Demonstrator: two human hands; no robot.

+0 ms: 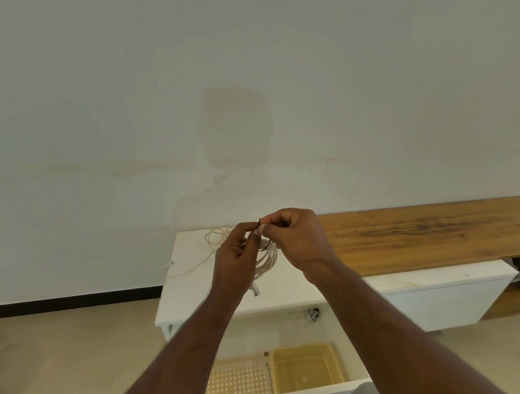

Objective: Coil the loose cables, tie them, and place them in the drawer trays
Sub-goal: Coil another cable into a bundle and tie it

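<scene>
Frame centre: left hand (237,255) and right hand (297,237) both pinched on a thin black tie (265,249), looks looped round the white cable coil (265,259), partly hidden. Coil hangs just below fingertips, long axis roughly vertical, over white cabinet top (292,288). Trays (305,369) lower centre, well below. Second cable (218,235) loose behind.

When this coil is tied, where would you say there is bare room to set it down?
Both drawer trays look empty: the perforated tray on the left and the yellow tray beside it. The white cabinet top is bare along its front edge, and the wooden counter to the right is bare. It is crowded at the back left, where the loose cable lies.
</scene>
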